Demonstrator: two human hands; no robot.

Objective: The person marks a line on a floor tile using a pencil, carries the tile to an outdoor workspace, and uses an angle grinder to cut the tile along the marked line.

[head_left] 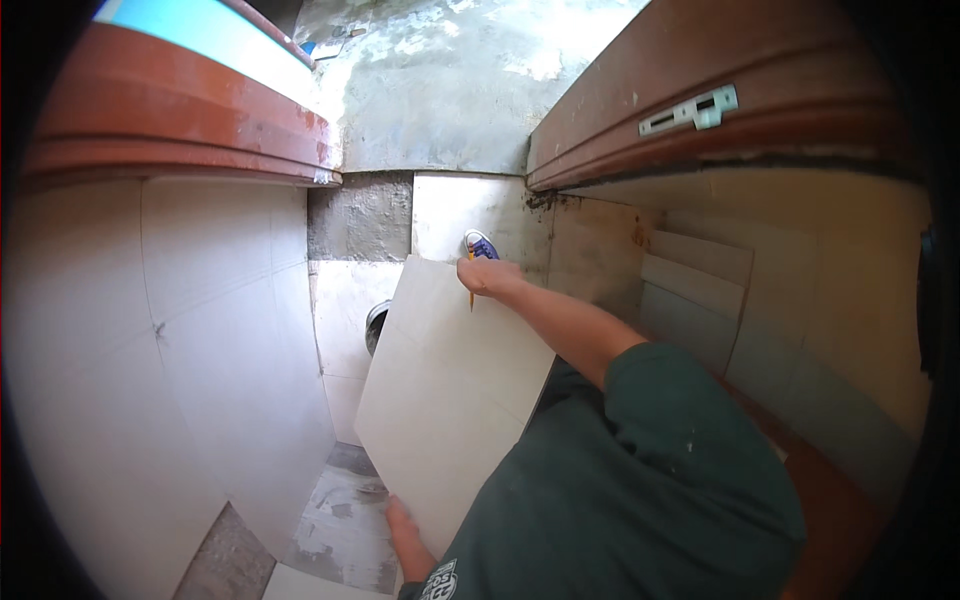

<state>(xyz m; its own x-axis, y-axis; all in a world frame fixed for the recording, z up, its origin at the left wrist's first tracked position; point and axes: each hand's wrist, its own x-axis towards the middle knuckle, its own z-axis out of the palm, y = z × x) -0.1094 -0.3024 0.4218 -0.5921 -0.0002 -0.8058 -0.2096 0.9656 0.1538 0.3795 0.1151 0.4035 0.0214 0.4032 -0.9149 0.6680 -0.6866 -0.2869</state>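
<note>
A large cream square tile (440,385) is held at a slant in front of me. My right hand (486,275) is at its top corner, fingers closed round a thin yellow pencil (471,300) and against the tile's edge. My left hand (400,518) grips the tile's lower left edge, partly hidden by it. A blue shoe with a white toe (481,243) shows just past the tile, and a round metal-rimmed container (374,327) is partly hidden behind its left edge.
Tiled walls (150,370) flank me. Several loose tiles (688,290) lean at the right. A bare rough patch (360,215) interrupts the floor tiles (470,200) by a doorway with brown frames (700,50). Grey concrete (440,90) lies beyond.
</note>
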